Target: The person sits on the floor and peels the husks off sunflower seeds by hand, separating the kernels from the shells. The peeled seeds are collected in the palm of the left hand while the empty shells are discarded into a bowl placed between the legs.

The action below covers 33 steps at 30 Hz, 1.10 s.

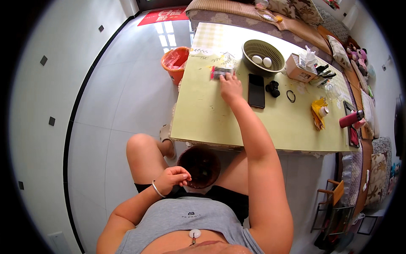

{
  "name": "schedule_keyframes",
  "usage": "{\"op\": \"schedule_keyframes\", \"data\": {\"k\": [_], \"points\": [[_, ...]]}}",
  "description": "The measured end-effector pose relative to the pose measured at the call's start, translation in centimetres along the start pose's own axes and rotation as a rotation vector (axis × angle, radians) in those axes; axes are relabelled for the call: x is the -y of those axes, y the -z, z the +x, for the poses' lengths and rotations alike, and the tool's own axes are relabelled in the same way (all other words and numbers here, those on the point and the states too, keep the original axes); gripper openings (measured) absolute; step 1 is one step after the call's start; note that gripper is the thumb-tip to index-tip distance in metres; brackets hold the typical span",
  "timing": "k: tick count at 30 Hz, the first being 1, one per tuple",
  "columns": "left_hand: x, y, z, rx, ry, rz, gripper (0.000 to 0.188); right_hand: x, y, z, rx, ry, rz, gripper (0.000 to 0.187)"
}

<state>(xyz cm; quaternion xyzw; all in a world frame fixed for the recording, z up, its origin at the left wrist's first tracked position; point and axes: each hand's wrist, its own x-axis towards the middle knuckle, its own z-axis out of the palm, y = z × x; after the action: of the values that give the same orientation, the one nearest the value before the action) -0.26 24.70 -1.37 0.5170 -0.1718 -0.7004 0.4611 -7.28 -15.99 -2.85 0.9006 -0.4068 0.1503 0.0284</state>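
My right hand [231, 88] reaches across the table, its fingers closed on the near edge of a small dark packet with red ends [218, 73], which looks smeared by motion. Just right of that hand lies a black smartphone [256, 91]. Beyond it, a green plastic colander [270, 47] holds two white eggs [262, 62]. Above my lap, beside a dark round bin [198, 167] on the floor, is my left hand [172, 180] with curled fingers pressed together; whether anything is in them is hidden.
The table [203, 118] also bears a small black object [273, 88], a black band [291, 96], a tissue box [300, 68], a yellow wrapper [318, 114] and a pink bottle [351, 119]. An orange lined bin [175, 63] stands off its left edge. A cushioned bench [237, 21] runs behind.
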Motion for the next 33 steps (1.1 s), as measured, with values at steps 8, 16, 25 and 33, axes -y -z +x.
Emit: {"op": "schedule_keyframes", "data": {"k": [8, 16, 25, 33], "points": [[1.0, 1.5, 0.0, -0.053, 0.01, -0.051, 0.013, 2.0, 0.2, 0.5, 0.186, 0.271, 0.492, 0.05], [2.9, 2.6, 2.4, -0.041, 0.08, -0.154, 0.015, 0.1, -0.5, -4.5, 0.288, 0.433, 0.25, 0.073], [5.5, 3.8, 9.4, -0.106, 0.185, -0.392, 0.017, 2.0, 3.0, -11.9, 0.365, 0.693, 0.264, 0.077], [5.5, 6.1, 7.9, -0.287, 0.051, -0.393, 0.013, 5.7, 5.7, -20.2, 0.503, 0.939, 0.502, 0.077]]}}
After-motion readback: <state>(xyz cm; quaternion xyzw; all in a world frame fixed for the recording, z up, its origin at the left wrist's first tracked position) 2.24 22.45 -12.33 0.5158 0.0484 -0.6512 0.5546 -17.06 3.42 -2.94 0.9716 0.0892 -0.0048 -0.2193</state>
